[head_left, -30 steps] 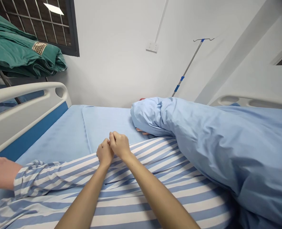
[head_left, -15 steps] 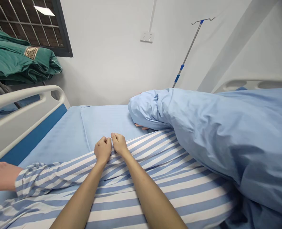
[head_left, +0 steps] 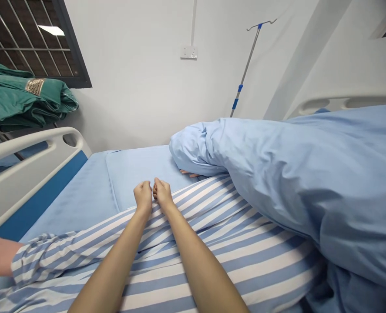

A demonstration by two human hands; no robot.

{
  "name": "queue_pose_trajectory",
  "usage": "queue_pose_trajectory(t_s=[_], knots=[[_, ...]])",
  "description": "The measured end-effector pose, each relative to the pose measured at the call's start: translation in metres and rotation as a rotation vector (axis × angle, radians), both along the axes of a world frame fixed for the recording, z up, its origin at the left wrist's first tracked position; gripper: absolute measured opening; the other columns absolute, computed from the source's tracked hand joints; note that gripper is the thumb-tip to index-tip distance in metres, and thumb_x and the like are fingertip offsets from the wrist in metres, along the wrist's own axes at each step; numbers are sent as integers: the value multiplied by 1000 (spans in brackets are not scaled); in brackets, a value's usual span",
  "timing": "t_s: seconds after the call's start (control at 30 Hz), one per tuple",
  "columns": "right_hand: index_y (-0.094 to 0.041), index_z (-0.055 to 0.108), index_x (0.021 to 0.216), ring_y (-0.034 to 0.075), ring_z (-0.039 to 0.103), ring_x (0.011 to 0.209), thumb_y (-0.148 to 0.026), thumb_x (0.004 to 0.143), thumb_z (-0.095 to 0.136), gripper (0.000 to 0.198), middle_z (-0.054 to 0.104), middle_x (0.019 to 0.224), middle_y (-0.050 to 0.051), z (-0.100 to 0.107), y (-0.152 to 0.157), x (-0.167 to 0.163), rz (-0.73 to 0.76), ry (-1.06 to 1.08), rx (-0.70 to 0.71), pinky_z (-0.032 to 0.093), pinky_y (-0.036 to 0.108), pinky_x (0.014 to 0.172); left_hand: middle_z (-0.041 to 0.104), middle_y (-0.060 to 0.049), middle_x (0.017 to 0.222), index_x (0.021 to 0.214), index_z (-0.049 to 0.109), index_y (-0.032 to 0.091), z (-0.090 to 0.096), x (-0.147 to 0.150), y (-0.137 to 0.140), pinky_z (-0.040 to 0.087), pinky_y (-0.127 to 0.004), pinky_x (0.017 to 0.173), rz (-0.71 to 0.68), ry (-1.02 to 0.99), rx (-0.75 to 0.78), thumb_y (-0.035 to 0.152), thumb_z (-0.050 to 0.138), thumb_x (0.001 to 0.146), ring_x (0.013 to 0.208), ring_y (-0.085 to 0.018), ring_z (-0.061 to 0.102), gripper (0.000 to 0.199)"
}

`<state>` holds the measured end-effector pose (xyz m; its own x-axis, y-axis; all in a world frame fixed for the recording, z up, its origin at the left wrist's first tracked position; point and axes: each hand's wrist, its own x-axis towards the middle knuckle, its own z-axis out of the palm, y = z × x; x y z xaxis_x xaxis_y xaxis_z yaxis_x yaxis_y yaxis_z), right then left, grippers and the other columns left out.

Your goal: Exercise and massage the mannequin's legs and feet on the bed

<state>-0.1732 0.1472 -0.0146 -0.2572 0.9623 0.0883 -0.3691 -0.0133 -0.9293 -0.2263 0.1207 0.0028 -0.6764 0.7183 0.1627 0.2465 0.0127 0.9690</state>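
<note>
My left hand (head_left: 143, 195) is closed in a fist above the far leg of striped trousers (head_left: 199, 195). Close beside it, my right hand (head_left: 162, 193) makes a fist too, with only a narrow gap between them. Nothing shows in either fist. Both are over the trousers' far edge, and I cannot tell whether they press on the cloth. The blue and white striped trousers are on a figure lying across the bed. Its bare ankle (head_left: 1, 256) sticks out at the left, and fingertips (head_left: 189, 173) show under a light blue cover (head_left: 261, 165).
A white bed end board (head_left: 32, 169) with a blue panel stands at the left. Behind it lies folded green cloth (head_left: 23, 98) below a barred window (head_left: 26, 39). An IV pole (head_left: 248, 65) rises behind the bed, near a wall socket (head_left: 189, 52).
The view has shifted slightly, so the room sits a little further left. My fists have turned a little at the wrists and stay side by side. The lying figure looks unmoved.
</note>
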Motion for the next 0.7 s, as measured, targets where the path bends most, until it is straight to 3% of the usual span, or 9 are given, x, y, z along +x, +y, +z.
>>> queue_pose_trajectory(t_s=[0.13, 0.43, 0.53, 0.7], knots=[[-21, 31, 52, 7, 26, 43, -43, 75, 46, 36, 29, 45, -7, -1, 1, 2, -115, -16, 57, 25, 22, 44, 50, 1, 54, 54, 41, 21, -23, 6, -9, 27, -25, 53, 7, 367, -137, 30, 33, 79, 54, -12, 40, 28], [-21, 31, 53, 8, 28, 47, -41, 77, 43, 34, 28, 48, -7, -4, 0, 2, -167, -127, 118, 27, 23, 47, 64, -4, 72, 65, 49, 23, -20, 6, -11, 26, -27, 56, 1, 447, -327, 31, 27, 84, 65, -17, 53, 30], [-21, 31, 51, 9, 29, 49, -40, 80, 39, 35, 30, 48, -6, 1, 0, 6, -211, -377, 197, 26, 23, 49, 65, -5, 73, 69, 51, 23, -20, 7, -14, 26, -27, 56, -25, 471, -370, 33, 25, 86, 67, -18, 55, 32], [-20, 37, 50, 10, 32, 51, -37, 84, 37, 38, 37, 48, -4, 32, -2, 22, -187, -854, 530, 22, 25, 52, 66, -7, 78, 79, 55, 23, -20, 9, -17, 26, -27, 55, -103, 555, -421, 37, 26, 86, 72, -21, 58, 34]])
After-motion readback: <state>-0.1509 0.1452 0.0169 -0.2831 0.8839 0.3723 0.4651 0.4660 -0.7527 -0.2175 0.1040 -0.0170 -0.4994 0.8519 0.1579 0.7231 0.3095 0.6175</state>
